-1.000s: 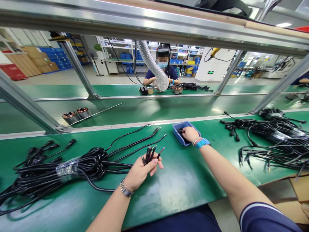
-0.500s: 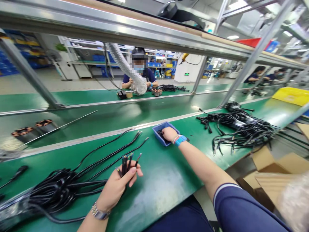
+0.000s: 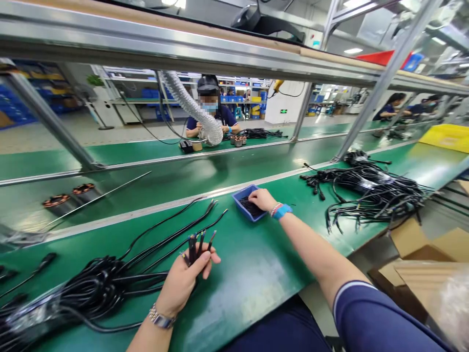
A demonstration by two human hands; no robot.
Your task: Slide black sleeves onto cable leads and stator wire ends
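My left hand (image 3: 188, 276) is closed around several black cables, their stripped ends with coloured wire tips (image 3: 198, 239) standing up above the fingers. Behind the wrist lies a coiled bundle of black cables (image 3: 95, 288), partly wrapped in clear plastic; some of its ends stretch across the green bench. My right hand (image 3: 263, 200) reaches into a small blue bin (image 3: 252, 217) holding small dark pieces (image 3: 249, 205). Its fingertips are pinched together at the pieces, and whatever is between them is too small to make out.
Another cable pile (image 3: 366, 186) lies to the right, near a yellow bin (image 3: 447, 137) and open cardboard boxes (image 3: 414, 244). Copper-wound motor parts (image 3: 56, 203) sit behind a thin rod (image 3: 106, 193). A metal frame (image 3: 220, 54) spans overhead. A co-worker (image 3: 208, 112) sits opposite.
My right hand has drawn back slightly within the blue bin, uncovering more dark pieces. The motor parts have shifted right along the strip. My left hand keeps its hold; the view has turned slightly.
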